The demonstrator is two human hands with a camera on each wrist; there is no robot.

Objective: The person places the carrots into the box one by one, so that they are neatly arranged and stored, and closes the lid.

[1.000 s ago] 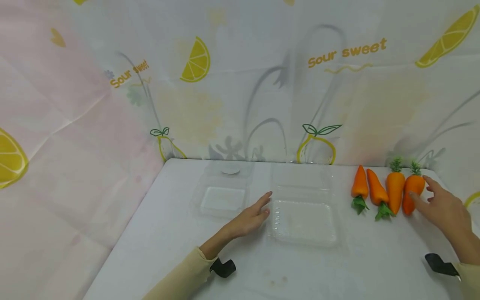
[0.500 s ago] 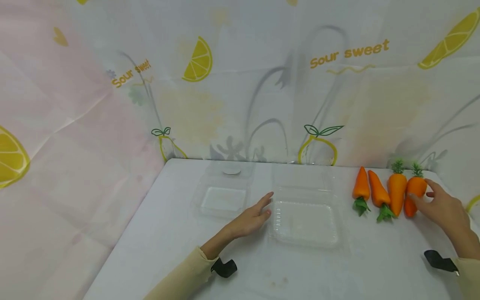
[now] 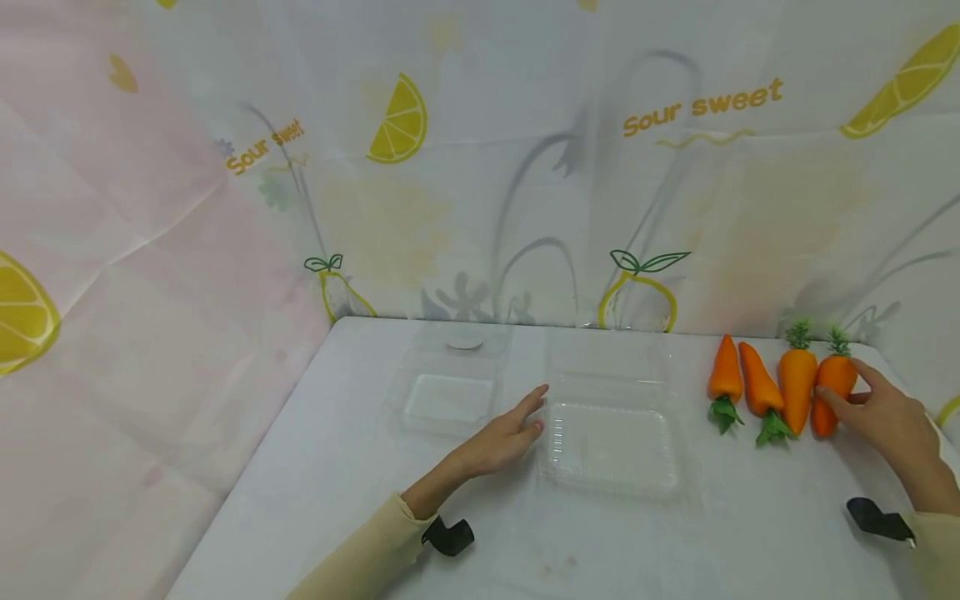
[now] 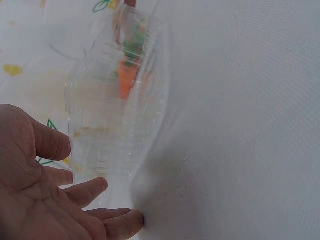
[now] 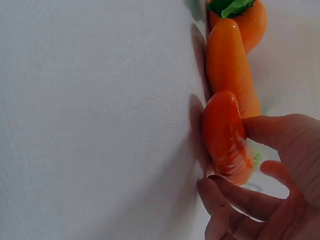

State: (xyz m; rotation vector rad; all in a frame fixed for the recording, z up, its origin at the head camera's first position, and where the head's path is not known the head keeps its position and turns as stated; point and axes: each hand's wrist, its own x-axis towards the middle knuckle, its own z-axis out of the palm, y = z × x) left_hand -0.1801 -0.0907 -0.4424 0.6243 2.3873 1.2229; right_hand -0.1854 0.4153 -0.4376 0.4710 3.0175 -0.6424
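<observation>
My left hand (image 3: 501,440) lies with fingers extended at the left side of a larger clear plastic container (image 3: 675,450). In the left wrist view its fingertips are at the container's wall. At the right, my right hand (image 3: 892,417) has thumb and fingers on either side of the rightmost carrot (image 3: 838,377). The right wrist view shows the thumb against that carrot's (image 5: 223,132) side, with fingers curled by its other side. Next to it lies another carrot (image 3: 797,379), green top toward the wall. Two more carrots, the nearer one (image 3: 761,379) and the leftmost (image 3: 725,367), have leaves toward me.
A smaller clear plastic container (image 3: 450,398) stands open to the left of the larger one. Both lids are folded back toward the printed cloth (image 3: 480,183) that hangs behind the white table (image 3: 337,467).
My right thumb and fingers have closed in around the rightmost carrot, which stays about where it was. The left hand has kept its place, and the head view has shifted very slightly.
</observation>
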